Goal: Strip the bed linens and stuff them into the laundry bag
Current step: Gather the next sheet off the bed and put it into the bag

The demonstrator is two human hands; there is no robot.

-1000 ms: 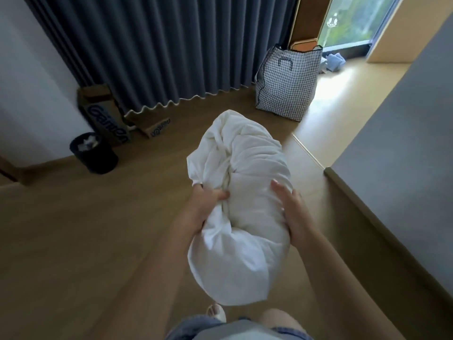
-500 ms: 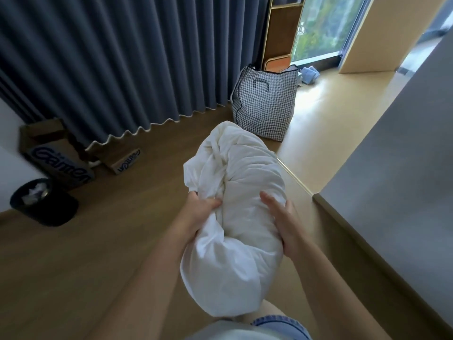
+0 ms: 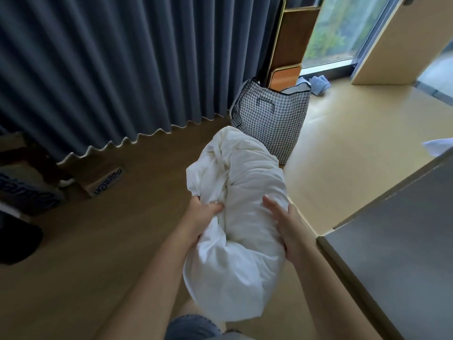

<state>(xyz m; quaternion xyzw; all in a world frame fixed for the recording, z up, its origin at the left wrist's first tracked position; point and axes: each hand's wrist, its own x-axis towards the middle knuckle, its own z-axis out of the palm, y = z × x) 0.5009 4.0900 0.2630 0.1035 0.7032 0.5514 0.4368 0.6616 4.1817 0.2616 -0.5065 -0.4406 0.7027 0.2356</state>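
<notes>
A bundle of white bed linen (image 3: 240, 200) is held in front of me over the wooden floor. My left hand (image 3: 201, 215) is clenched into its folds on the left side. My right hand (image 3: 285, 223) presses flat against its right side, fingers spread on the cloth. Beyond the bundle a houndstooth-patterned laundry bag (image 3: 272, 119) stands upright on the floor, its mouth open, next to the curtain. The bare grey mattress (image 3: 402, 244) lies at my right.
Dark blue curtains (image 3: 110, 69) hang along the far side. Cardboard boxes (image 3: 105, 185) and a dark bin (image 3: 17, 244) sit at the left. A wooden panel (image 3: 291, 40) leans behind the bag by the window. Blue cloth (image 3: 318, 84) lies near the glass; white cloth (image 3: 438, 146) shows at the right edge.
I have walked closer to the laundry bag, which now looms larger just beyond the bundle. The boxes and bin slid to the left edge. Both hands keep the same hold.
</notes>
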